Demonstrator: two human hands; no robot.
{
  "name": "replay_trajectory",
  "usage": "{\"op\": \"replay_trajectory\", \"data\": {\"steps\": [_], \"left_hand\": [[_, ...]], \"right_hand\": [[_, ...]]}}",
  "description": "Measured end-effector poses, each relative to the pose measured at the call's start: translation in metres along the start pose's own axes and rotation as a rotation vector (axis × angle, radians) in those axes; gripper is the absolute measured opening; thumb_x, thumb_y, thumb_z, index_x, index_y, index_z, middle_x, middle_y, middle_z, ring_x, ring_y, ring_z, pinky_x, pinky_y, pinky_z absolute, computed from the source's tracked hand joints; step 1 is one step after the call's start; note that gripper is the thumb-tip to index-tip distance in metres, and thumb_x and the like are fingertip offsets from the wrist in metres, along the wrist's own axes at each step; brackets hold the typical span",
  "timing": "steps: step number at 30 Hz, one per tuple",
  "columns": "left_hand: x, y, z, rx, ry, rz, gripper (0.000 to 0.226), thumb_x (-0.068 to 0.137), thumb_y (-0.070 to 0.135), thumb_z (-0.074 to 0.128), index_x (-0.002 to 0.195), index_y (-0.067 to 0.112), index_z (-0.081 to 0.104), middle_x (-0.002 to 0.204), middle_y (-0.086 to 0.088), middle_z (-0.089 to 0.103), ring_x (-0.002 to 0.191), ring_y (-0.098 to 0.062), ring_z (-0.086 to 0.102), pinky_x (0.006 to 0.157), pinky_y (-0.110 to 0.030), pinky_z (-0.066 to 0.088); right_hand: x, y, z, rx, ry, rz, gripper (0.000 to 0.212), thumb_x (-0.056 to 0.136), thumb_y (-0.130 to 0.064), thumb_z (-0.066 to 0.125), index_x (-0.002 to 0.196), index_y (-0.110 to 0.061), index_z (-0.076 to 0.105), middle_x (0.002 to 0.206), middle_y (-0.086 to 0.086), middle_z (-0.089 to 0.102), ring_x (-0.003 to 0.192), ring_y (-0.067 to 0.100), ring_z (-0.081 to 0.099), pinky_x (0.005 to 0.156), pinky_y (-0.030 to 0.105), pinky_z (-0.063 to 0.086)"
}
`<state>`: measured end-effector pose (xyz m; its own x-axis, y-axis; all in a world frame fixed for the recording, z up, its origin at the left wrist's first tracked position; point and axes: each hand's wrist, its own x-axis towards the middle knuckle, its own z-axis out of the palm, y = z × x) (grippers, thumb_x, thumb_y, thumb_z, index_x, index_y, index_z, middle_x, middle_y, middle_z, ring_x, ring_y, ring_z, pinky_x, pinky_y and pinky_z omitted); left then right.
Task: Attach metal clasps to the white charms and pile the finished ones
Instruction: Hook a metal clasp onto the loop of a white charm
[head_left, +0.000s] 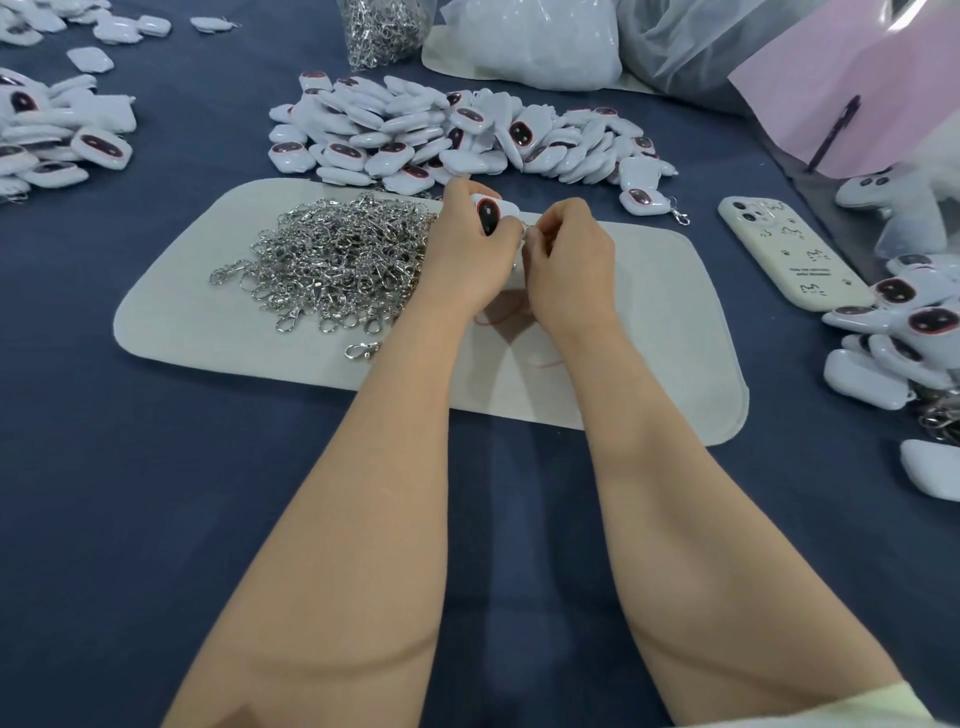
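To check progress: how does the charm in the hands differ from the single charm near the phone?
The held charm is gripped in the left hand; the lone charm lies on the blue cloth. The lone charm's clasp shows plainly; the held charm's is mostly hidden by the right hand. Both are white, dark-faced.

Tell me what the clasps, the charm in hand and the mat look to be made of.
Pile of clasps: polished silvery metal, glinting. Charm in the left hand: white, glossy, probably hard plastic or coated, with a dark red-rimmed oval face. Mat: pale, matte, seemingly felt-like fabric with a stitched rim.
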<state>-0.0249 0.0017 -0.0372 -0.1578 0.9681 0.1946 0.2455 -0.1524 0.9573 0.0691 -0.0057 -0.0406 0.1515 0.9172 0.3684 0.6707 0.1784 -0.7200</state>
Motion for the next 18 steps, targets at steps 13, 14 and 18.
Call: {"op": "replay_trajectory", "data": {"steps": [13, 14, 18], "left_hand": [[0.0031, 0.0004, 0.0020, -0.127, 0.001, -0.080, 0.019, 0.084, 0.007, 0.051, 0.096, 0.020, 0.041, 0.080, 0.001, 0.052, 0.063, -0.016, 0.050, 0.057, -0.023, 0.041], [0.0031, 0.0006, 0.0017, -0.134, 0.020, -0.076, 0.020, 0.084, 0.007, 0.051, 0.096, 0.020, 0.042, 0.079, 0.002, 0.052, 0.061, -0.015, 0.050, 0.054, -0.021, 0.040], [0.0015, 0.0011, -0.0025, -0.130, 0.111, -0.045, 0.026, 0.087, 0.004, 0.049, 0.106, 0.019, 0.041, 0.082, 0.004, 0.051, 0.058, -0.015, 0.060, 0.059, -0.026, 0.048]], "right_hand": [[-0.0048, -0.0026, -0.0005, 0.028, -0.040, -0.048, 0.011, 0.090, 0.001, 0.044, 0.098, -0.002, 0.050, 0.098, 0.018, 0.060, 0.090, 0.028, 0.052, 0.072, 0.027, 0.034], [-0.0050, -0.0027, -0.0007, 0.047, -0.024, -0.036, 0.010, 0.090, 0.000, 0.044, 0.097, -0.003, 0.050, 0.097, 0.017, 0.061, 0.089, 0.027, 0.053, 0.073, 0.027, 0.037], [-0.0024, -0.0007, -0.0010, 0.166, 0.024, 0.062, 0.010, 0.092, -0.005, 0.045, 0.100, -0.004, 0.051, 0.095, 0.010, 0.062, 0.096, 0.026, 0.061, 0.086, 0.039, 0.046]]}}
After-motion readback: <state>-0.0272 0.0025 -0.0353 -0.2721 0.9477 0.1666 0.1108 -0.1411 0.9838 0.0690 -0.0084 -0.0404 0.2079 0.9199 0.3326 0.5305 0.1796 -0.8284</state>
